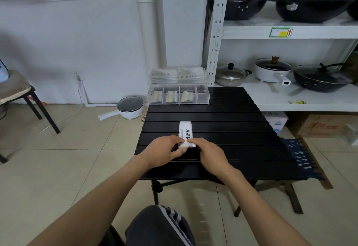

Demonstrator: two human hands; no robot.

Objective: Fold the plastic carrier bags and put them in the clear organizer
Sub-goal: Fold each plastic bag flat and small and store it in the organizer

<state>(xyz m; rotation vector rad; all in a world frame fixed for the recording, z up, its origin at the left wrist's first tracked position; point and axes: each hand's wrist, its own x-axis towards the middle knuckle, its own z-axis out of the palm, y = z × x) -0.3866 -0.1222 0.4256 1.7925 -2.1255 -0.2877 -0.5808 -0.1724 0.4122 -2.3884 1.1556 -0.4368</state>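
Note:
A white plastic carrier bag (185, 129) with black lettering lies folded into a narrow strip on the black slatted table (222, 118). Its near end is rolled or folded up between my hands. My left hand (166, 150) pinches that near end from the left, and my right hand (208, 153) holds it from the right. At the table's far edge stands the clear organizer (178, 97), with folded bags in three of its compartments. A stack of flat unfolded bags (178, 75) rests on top of it.
A white shelf unit (271, 32) with black woks and pots stands to the right of the table. A white electric pot (130, 108) sits on the tiled floor at the left, a chair (25, 98) farther left. Cardboard boxes (321, 127) lie under the shelf.

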